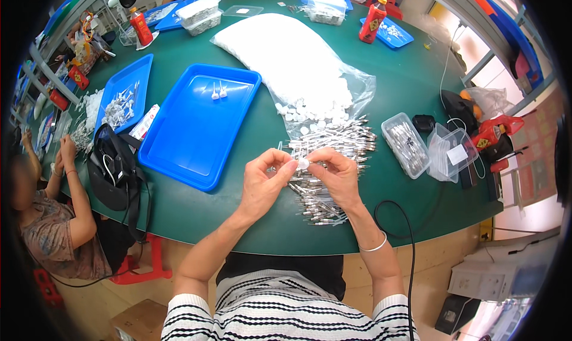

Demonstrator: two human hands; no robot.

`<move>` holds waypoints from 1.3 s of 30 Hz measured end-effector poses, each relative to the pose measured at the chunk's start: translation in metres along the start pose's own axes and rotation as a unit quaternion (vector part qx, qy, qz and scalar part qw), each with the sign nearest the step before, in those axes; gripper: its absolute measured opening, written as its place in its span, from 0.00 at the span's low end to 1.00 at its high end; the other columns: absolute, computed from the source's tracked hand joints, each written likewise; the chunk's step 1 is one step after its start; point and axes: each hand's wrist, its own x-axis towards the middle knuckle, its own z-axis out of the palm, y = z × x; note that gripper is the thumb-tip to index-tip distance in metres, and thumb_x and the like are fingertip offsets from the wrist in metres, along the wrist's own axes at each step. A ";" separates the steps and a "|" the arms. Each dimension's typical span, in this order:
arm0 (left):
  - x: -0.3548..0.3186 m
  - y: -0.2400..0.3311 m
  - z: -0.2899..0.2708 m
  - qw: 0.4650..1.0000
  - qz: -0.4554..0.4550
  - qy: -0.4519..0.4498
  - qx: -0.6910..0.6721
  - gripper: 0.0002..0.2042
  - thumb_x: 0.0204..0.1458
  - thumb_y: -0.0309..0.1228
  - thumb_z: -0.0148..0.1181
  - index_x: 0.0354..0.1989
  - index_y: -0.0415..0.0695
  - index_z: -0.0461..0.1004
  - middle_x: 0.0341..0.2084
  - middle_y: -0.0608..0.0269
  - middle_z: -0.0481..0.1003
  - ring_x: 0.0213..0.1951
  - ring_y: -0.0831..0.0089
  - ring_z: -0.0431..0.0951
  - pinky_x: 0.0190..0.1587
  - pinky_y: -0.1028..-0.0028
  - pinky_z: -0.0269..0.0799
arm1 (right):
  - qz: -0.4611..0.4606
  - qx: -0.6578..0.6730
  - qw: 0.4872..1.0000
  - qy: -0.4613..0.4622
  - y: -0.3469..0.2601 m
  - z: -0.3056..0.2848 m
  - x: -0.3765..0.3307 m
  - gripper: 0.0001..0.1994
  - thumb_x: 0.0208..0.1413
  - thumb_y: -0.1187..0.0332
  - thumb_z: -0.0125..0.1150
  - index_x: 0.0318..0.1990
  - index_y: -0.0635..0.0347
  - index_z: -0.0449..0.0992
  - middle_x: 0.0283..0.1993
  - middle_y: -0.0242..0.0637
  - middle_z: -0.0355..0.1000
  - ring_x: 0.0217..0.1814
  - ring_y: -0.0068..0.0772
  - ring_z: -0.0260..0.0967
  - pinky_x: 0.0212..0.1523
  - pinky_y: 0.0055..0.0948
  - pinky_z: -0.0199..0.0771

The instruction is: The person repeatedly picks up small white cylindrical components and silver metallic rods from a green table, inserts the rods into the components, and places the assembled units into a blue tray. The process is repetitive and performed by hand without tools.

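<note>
Close together over the table's near side, my left hand (265, 183) and my right hand (336, 177) pinch a small white round plastic piece (302, 163) between thumbs and forefingers. Part of the piece is covered by the fingertips. Beneath and beyond my hands lies a loose heap of thin metal rods (351, 139) with pale ends. Past the heap, a large clear plastic bag (361, 86) spills white round caps (316, 109). Left of my hands sits a blue tray (179, 156), with two white pieces with thin stems (219, 91) toward its far end.
To the right stand a clear box of rods (406, 144) and another clear plastic box (447, 156). A black cable (411, 234) hangs over the near edge. A black bag (113, 168) and a second blue tray (143, 73) lie left. Co-workers sit left and across.
</note>
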 end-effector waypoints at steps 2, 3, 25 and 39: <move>0.000 -0.002 0.000 1.000 -0.008 0.001 -0.018 0.06 0.55 0.29 0.59 0.31 0.39 0.73 0.24 0.71 0.71 0.23 0.86 0.67 0.26 0.84 0.61 | 0.023 0.032 0.999 0.003 -0.002 0.002 0.000 0.07 0.49 0.81 0.64 0.37 0.63 0.78 0.37 0.32 0.74 0.42 0.21 0.69 0.44 0.22 0.68; 0.000 -0.004 0.000 0.999 -0.014 -0.001 -0.032 0.05 0.55 0.28 0.59 0.31 0.39 0.73 0.24 0.71 0.71 0.23 0.86 0.67 0.26 0.84 0.61 | 0.034 0.048 0.998 0.004 -0.002 0.002 0.000 0.07 0.49 0.81 0.64 0.37 0.64 0.78 0.37 0.32 0.74 0.42 0.21 0.69 0.44 0.22 0.68; -0.005 -0.009 -0.004 0.975 -0.061 -0.077 -0.197 0.08 0.57 0.33 0.58 0.34 0.40 0.73 0.24 0.68 0.72 0.25 0.82 0.70 0.28 0.82 0.68 | 0.074 0.153 0.984 -0.049 0.002 0.003 -0.002 0.07 0.52 0.82 0.61 0.38 0.64 0.78 0.39 0.33 0.74 0.42 0.22 0.70 0.44 0.21 0.71; -0.016 -0.002 -0.005 0.971 -0.072 -0.084 -0.212 0.19 0.65 0.42 0.41 0.35 0.39 0.72 0.25 0.64 0.71 0.25 0.81 0.69 0.28 0.77 0.71 | 0.114 0.268 0.955 -0.061 0.009 0.007 -0.006 0.08 0.54 0.81 0.60 0.40 0.62 0.78 0.40 0.34 0.76 0.43 0.22 0.72 0.46 0.24 0.71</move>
